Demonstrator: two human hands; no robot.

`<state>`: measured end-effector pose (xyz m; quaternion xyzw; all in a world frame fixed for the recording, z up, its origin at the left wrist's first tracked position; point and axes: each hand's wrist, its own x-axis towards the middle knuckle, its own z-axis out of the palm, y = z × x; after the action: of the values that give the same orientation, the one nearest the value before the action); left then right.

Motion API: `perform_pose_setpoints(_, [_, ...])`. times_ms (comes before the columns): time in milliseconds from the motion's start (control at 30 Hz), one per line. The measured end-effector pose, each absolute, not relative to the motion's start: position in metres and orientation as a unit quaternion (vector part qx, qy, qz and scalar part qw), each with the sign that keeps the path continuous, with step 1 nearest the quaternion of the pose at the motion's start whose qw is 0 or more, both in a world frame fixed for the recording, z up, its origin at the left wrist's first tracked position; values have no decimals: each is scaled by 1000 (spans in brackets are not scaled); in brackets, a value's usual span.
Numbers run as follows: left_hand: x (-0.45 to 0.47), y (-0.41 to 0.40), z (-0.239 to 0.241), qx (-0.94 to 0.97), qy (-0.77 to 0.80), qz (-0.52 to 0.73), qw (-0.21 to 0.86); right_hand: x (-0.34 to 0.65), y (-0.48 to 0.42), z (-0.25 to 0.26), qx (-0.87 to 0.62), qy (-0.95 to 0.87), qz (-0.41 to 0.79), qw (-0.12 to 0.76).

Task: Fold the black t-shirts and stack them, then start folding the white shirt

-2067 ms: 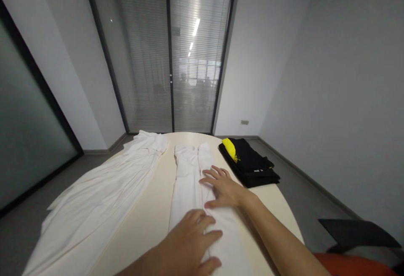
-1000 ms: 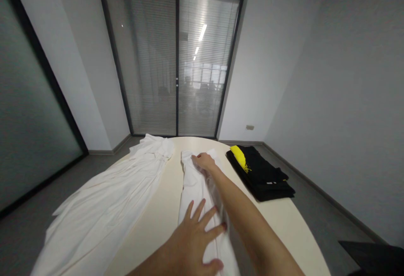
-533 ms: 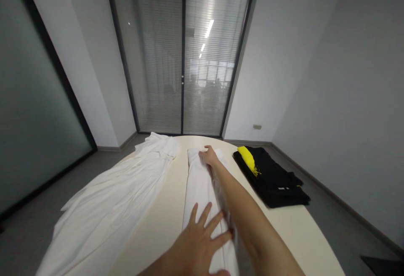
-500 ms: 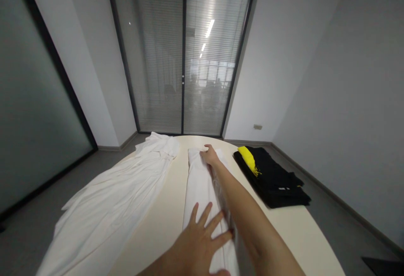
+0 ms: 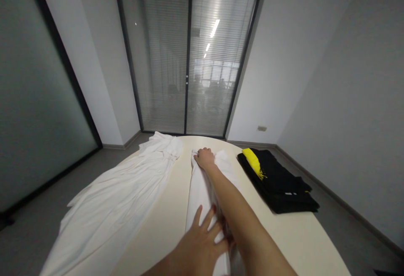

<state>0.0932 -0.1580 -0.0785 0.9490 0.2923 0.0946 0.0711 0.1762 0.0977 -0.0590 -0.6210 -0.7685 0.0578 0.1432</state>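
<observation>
A white garment (image 5: 198,192), folded into a long narrow strip, runs away from me along the middle of the table. At its far end my right hand (image 5: 205,158) has its fingers bent down over the cloth, gripping it; the fingertips are partly hidden. Closer to me, my left hand (image 5: 203,242) lies on the strip with fingers spread, their tips reaching its right edge under my right forearm. A loose flap of white cloth (image 5: 223,160) shows to the right of my right hand.
Another white garment (image 5: 126,192) lies spread and wrinkled along the left of the round cream table (image 5: 164,213). On the right sits a folded black stack of clothes (image 5: 277,183) with a yellow patch (image 5: 252,162). Beyond the table stands a glass partition with blinds (image 5: 158,65).
My right hand's fingers have curled down onto the far end of the strip. My left hand's fingers have moved slightly towards the strip's right edge. The view has shifted a little.
</observation>
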Motion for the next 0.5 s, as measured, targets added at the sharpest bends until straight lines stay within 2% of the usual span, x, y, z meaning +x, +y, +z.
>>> perform_pose_setpoints(333, [95,-155,-87,947,300,90,76,176,103,-55,-625,-750,51,213])
perform_pose_setpoints(433, [96,-153,-90,944,301,89,103,182,96,-50,-583,-778,44,232])
perform_pose_setpoints(500, [97,-152,-90,944,298,80,118,188,88,-51,-512,-833,66,200])
